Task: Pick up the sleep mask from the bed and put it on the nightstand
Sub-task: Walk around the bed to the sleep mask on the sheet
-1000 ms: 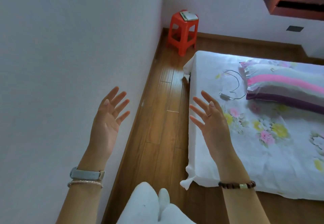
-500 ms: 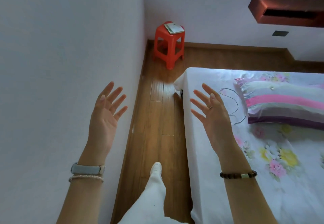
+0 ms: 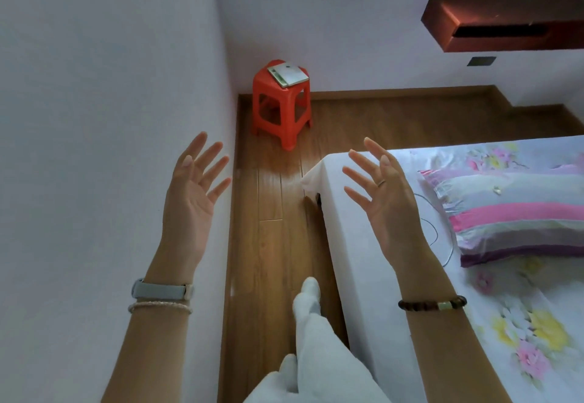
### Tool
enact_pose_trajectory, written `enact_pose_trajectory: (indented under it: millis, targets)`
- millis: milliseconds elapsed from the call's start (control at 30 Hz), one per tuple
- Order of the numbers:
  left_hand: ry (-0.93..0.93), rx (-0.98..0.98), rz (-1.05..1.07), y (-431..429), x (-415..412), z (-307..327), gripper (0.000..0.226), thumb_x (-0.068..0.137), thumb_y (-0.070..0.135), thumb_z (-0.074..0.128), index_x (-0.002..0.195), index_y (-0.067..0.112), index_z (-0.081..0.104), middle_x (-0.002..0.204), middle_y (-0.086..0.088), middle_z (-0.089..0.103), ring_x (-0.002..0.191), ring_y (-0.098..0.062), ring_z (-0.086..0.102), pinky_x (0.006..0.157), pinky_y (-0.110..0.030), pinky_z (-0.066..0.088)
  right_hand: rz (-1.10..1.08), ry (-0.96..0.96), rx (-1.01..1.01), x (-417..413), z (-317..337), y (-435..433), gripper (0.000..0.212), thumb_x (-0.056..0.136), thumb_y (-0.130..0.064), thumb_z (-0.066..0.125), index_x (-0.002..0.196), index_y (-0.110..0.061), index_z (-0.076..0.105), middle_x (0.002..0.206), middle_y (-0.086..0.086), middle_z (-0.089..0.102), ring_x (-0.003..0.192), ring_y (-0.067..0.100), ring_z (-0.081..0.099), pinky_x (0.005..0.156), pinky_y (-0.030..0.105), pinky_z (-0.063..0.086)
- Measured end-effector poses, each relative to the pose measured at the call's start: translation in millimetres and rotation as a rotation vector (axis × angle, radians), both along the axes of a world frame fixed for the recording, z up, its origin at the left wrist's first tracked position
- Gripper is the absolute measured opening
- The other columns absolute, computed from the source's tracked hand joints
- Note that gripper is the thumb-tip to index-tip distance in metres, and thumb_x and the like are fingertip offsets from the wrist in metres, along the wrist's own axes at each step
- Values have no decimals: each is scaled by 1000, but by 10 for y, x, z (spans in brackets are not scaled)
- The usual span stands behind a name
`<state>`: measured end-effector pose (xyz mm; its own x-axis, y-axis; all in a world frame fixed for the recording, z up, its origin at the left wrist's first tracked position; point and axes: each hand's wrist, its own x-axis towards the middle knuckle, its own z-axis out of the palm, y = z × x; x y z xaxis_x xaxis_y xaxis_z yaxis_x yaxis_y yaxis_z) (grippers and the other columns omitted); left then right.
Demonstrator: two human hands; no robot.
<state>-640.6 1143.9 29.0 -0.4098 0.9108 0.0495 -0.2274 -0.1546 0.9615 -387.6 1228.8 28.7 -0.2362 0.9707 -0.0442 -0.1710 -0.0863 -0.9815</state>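
Head view, single camera, looking forward and down

- Left hand (image 3: pixel 192 194): raised before the white wall, palm showing, fingers spread wide, holding nothing; pale blue watch band (image 3: pixel 161 289) and thin braided bracelet on the wrist
- Right hand (image 3: pixel 384 200): raised over the near corner of the bed, fingers fanned apart, holding nothing; ring on one finger, dark beaded bracelet (image 3: pixel 431 304) on the wrist
- Bed (image 3: pixel 373 276): white sheet with flower print, right of a strip of wooden floor (image 3: pixel 275 244)
- Pillow (image 3: pixel 512 213): pink, grey and purple stripes, lying on the bed; thin cable (image 3: pixel 434 232) just beside it
- Red plastic stool (image 3: pixel 281 102): in the far corner, a flat pale item (image 3: pixel 288 73) on its seat; any print on it too small to read
- Sleep mask: cannot be made out on the visible bed
- Legible writing, brands: none can be read
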Motion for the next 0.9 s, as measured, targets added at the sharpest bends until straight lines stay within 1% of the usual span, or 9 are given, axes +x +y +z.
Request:
enact_pose_trajectory:
  millis: [100,333,500,600,733,900]
  targets:
    - [-1,0,-9,519,-116,-28,57,97,42,30,149,22,38,150,-5,50,135,-22,52,113,-50,37,-9,23,1,-112,-37,530,47,88,-48,40,132,-33,49,140,-1,58,123,20,62,103,41,51]
    - [32,-31,2,1862,-384,-84,57,96,43,31,149,23,39,149,-4,51,134,-21,52,114,-50,37,-5,1,11,-339,-139,1926,43,89,-48,41,129,-37,52,139,-3,59,123,19,62,105,47,49]
    - [44,-43,32,2708,-628,-49,54,97,43,33,147,25,42,147,-3,54,133,-21,54,113,-51,38,-22,8,17,-464,-119,2858,43,90,-48,44,130,-38,52,140,-5,59,123,16,62,106,44,48]
    - [43,-63,37,3128,-730,-30,53,97,44,32,145,27,44,146,-1,55,132,-20,55,112,-52,38,-25,18,-9,-565,-110,3300,46,88,-48,44,132,-36,50,142,-3,57,124,19,61,106,45,48]
    - [29,-68,30,3697,-859,-31,57,95,48,31,147,27,42,146,0,55,132,-20,55,110,-53,40,-24,4,-41,-702,-142,3793,47,87,-47,43,132,-35,50,142,-1,57,124,20,61,107,48,46]
    - [41,-78,-14,4503,-1024,-106,57,97,47,29,149,26,39,147,1,53,133,-20,54,110,-50,41,-61,-18,-61,-852,-231,4433,45,89,-47,42,131,-36,50,141,-2,58,124,21,61,109,50,45]
